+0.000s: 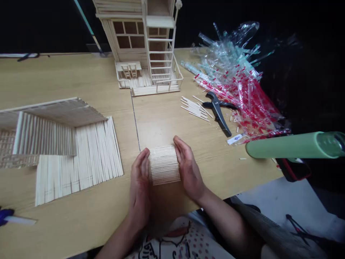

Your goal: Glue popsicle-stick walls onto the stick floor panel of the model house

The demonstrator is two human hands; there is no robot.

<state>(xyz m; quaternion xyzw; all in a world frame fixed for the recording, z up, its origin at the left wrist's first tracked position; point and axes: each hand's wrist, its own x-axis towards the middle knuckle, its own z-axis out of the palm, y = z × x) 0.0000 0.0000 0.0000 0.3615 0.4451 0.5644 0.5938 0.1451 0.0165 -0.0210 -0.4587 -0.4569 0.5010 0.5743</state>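
Observation:
Near the table's front edge, a small panel of thin wooden sticks (165, 166) lies between my two hands, its sticks running side to side. My left hand (140, 181) presses along the panel's left edge with its fingers together. Against the right edge rests my right hand (188, 168), fingers also together, so both hands hold the panel from its sides. Right of centre, several loose sticks (196, 108) lie side by side, next to a black cutter (219, 114).
A wooden stick house (129, 21) stands at the back. Stick walls (45, 135) rest on a larger stick panel (91, 158) at left. Plastic wrappers (242, 82), a green bottle (285, 145) and a phone (293, 171) are at right. A glue gun (7, 216) shows lower left.

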